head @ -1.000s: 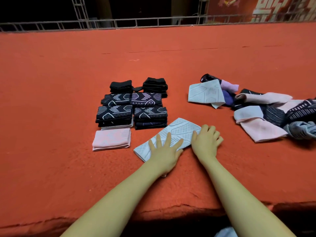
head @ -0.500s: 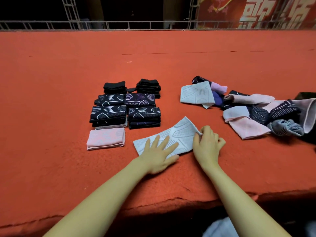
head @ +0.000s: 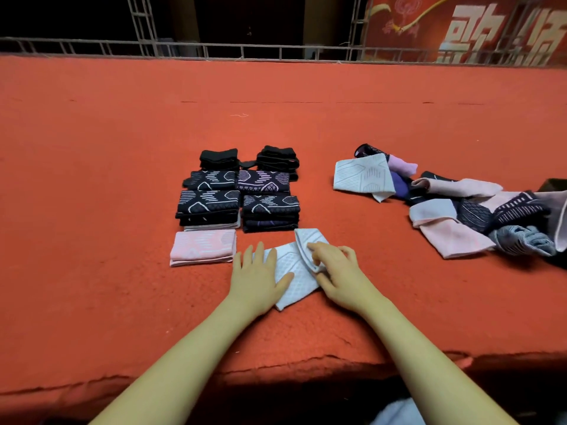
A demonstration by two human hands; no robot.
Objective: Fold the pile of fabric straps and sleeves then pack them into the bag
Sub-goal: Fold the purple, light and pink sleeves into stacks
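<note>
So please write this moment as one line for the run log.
step: folding light grey sleeve | left hand: flat on it | right hand: pinches turned-over end | folded stacks: beside | unfolded pile: right

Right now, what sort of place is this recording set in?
Probably a stage or event platform, not a home or workshop: the sleeves lie on a wide red carpeted surface, a metal truss railing runs along its far edge, and a red banner with large characters hangs behind.
</note>
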